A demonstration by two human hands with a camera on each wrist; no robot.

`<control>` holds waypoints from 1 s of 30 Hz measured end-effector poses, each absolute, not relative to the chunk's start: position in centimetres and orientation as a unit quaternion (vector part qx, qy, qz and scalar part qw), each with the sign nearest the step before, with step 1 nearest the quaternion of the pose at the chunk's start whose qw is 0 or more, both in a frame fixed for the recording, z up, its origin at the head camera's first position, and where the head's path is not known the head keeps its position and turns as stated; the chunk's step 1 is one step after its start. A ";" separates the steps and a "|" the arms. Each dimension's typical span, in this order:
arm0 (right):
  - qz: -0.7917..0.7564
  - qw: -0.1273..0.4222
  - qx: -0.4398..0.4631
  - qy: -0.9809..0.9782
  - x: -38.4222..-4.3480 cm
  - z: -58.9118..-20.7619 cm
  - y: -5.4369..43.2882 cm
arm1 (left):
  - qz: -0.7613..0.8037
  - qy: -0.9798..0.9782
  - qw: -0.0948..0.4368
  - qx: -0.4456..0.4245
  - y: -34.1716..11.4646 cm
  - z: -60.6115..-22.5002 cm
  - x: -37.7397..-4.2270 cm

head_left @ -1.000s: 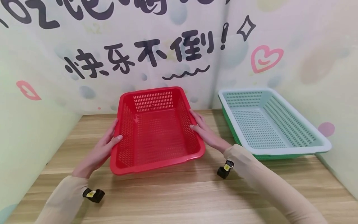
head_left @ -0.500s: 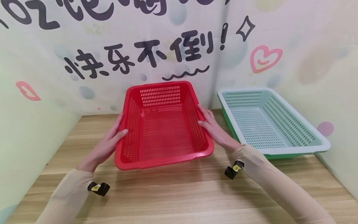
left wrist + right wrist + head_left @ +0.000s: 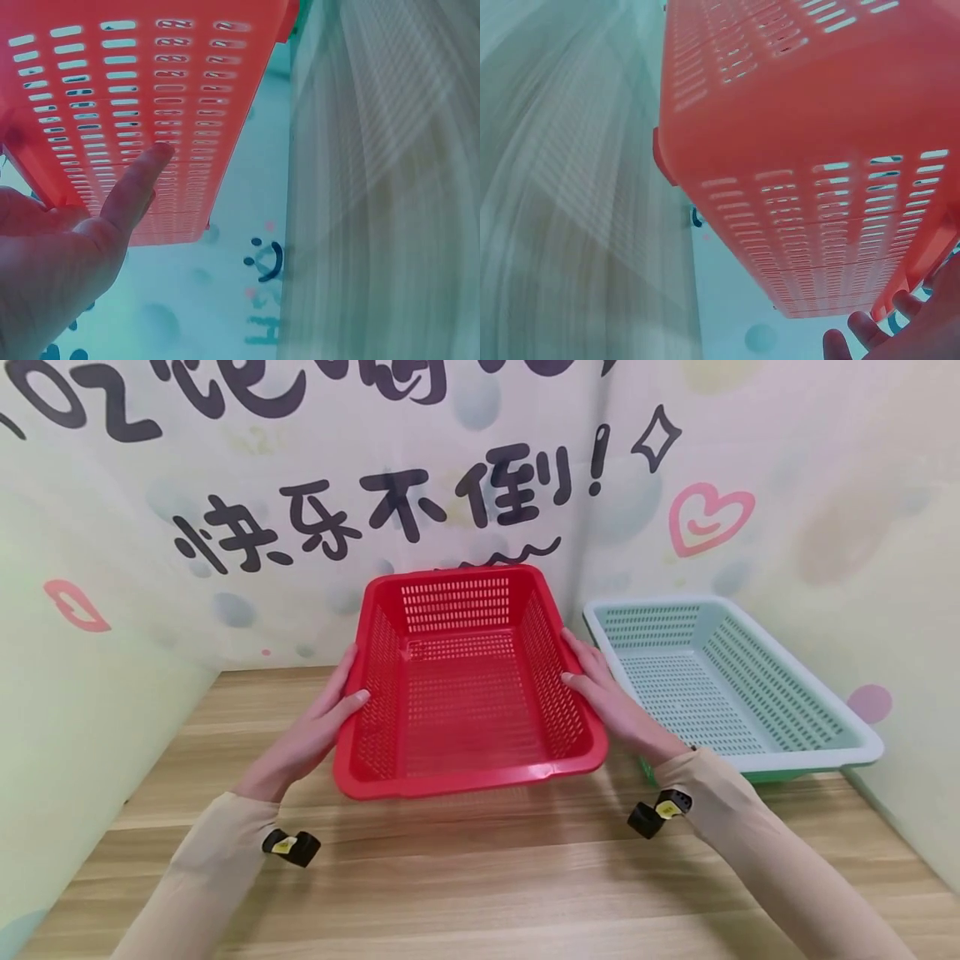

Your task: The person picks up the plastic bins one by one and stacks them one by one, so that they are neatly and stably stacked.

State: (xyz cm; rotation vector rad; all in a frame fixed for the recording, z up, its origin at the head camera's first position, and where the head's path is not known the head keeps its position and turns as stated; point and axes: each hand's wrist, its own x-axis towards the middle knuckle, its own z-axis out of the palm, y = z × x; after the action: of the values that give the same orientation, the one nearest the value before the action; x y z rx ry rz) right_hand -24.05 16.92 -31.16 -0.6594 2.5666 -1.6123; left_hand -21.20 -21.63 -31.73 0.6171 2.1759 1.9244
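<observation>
A red perforated plastic basket (image 3: pixel 465 710) hangs above the wooden table between both hands, its near rim tilted a little lower at the left. My left hand (image 3: pixel 315 727) grips its left rim, thumb over the top edge; in the left wrist view a finger lies along the slotted outer wall (image 3: pixel 120 97). On the opposite side my right hand (image 3: pixel 611 693) holds the right rim with the thumb on top. In the right wrist view its fingertips (image 3: pixel 866 328) show below the basket's side. Just right of the right hand, a pale blue basket (image 3: pixel 795 693) sits inside a green one.
The stacked blue and green baskets (image 3: pixel 802 772) take up the table's right side, partly covered by the right forearm. A printed wall cloth (image 3: pixel 300 610) rises behind the wooden table (image 3: pixel 465 893), with side panels at left and right.
Both hands have carried the red basket to the right and upward, bringing it closer to the stacked baskets. The blue and green baskets have stayed put.
</observation>
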 end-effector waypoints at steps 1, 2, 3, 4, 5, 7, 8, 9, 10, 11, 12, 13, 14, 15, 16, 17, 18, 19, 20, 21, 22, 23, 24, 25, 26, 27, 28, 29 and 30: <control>-0.524 0.020 -0.209 0.825 -24.0 -31.0 17.1 | 0.647 0.728 0.087 0.207 -21.3 -31.7 -21.3; -0.528 0.018 -0.207 0.823 -23.9 -30.9 17.4 | 0.649 0.727 0.087 0.207 -21.1 -31.6 -21.5; -0.533 0.018 -0.204 0.821 -23.8 -30.8 17.6 | 0.651 0.725 0.087 0.208 -20.8 -31.6 -21.6; -0.540 0.019 -0.201 0.817 -23.8 -30.7 17.8 | 0.652 0.724 0.086 0.209 -20.5 -31.6 -21.8; -0.547 0.022 -0.196 0.814 -23.7 -30.6 18.0 | 0.653 0.723 0.085 0.209 -20.3 -31.5 -21.9; -0.561 0.033 -0.186 0.806 -23.6 -30.4 18.4 | 0.656 0.721 0.082 0.209 -19.7 -31.4 -22.1; -0.564 0.035 -0.184 0.804 -23.5 -30.3 18.7 | 0.657 0.720 0.081 0.209 -19.5 -31.4 -22.2; -0.569 0.041 -0.180 0.801 -23.4 -30.1 18.9 | 0.659 0.719 0.080 0.208 -19.2 -31.4 -22.2; -0.574 0.046 -0.179 0.798 -23.3 -30.0 19.1 | 0.658 0.719 0.078 0.210 -19.0 -31.3 -22.3; -0.578 0.049 -0.178 0.795 -23.2 -29.9 19.3 | 0.659 0.717 0.077 0.211 -18.7 -31.3 -22.4; -0.581 0.050 -0.181 0.792 -23.2 -29.8 19.6 | 0.660 0.716 0.076 0.213 -18.5 -31.2 -22.5; -0.585 0.048 -0.186 0.788 -23.2 -29.7 19.8 | 0.661 0.715 0.073 0.216 -18.2 -31.2 -22.6; -0.584 0.045 -0.190 0.788 -23.1 -29.6 20.0 | 0.660 0.715 0.071 0.219 -18.0 -31.1 -22.7; -0.586 0.044 -0.192 0.786 -23.1 -29.5 20.2 | 0.659 0.715 0.069 0.223 -17.8 -31.1 -22.8; -0.589 0.044 -0.195 0.783 -23.1 -29.3 20.4 | 0.658 0.715 0.067 0.226 -17.6 -31.0 -22.8; -0.593 0.043 -0.197 0.780 -23.0 -29.2 20.7 | 0.657 0.716 0.066 0.228 -17.3 -30.9 -22.9; -0.597 0.043 -0.198 0.776 -23.0 -29.1 20.8 | 0.657 0.716 0.066 0.229 -17.2 -30.8 -23.0; -0.601 0.043 -0.199 0.772 -22.9 -28.9 21.1 | 0.657 0.716 0.066 0.229 -16.9 -30.7 -23.1; -0.607 0.045 -0.198 0.768 -22.9 -28.8 21.3 | 0.657 0.715 0.066 0.229 -16.7 -30.5 -23.2; -0.616 0.049 -0.198 0.761 -22.8 -28.6 21.5 | 0.656 0.716 0.066 0.228 -16.5 -30.4 -23.2; -0.623 0.050 -0.198 0.755 -22.7 -28.5 21.7 | 0.657 0.715 0.066 0.228 -16.3 -30.3 -23.3; -0.627 0.049 -0.198 0.752 -22.7 -28.3 21.9 | 0.658 0.715 0.066 0.228 -16.0 -30.1 -23.4; -0.630 0.050 -0.198 0.749 -22.6 -28.2 22.1 | 0.661 0.712 0.066 0.228 -15.8 -29.9 -23.4; -0.633 0.051 -0.197 0.747 -22.6 -28.0 22.3 | 0.661 0.711 0.065 0.229 -15.6 -29.7 -23.5; -0.633 0.051 -0.194 0.748 -22.5 -27.9 22.5 | 0.661 0.711 0.063 0.231 -15.3 -29.6 -23.6; -0.634 0.051 -0.192 0.748 -22.5 -27.7 22.7 | 0.661 0.711 0.063 0.233 -15.1 -29.4 -23.6; -0.634 0.051 -0.190 0.748 -22.5 -27.6 23.0 | 0.663 0.709 0.063 0.232 -14.9 -29.3 -23.6; -0.635 0.052 -0.188 0.747 -22.5 -27.5 23.2 | 0.663 0.709 0.063 0.232 -14.7 -29.2 -23.7; -0.638 0.054 -0.187 0.745 -22.4 -27.4 23.4 | 0.664 0.709 0.064 0.231 -14.5 -29.1 -23.7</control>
State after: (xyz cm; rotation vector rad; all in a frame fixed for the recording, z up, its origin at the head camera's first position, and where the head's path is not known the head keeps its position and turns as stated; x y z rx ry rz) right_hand -22.45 23.40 -27.42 -0.5688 2.2618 -1.9386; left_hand -23.73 -14.46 -29.09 0.6991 2.1400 2.0042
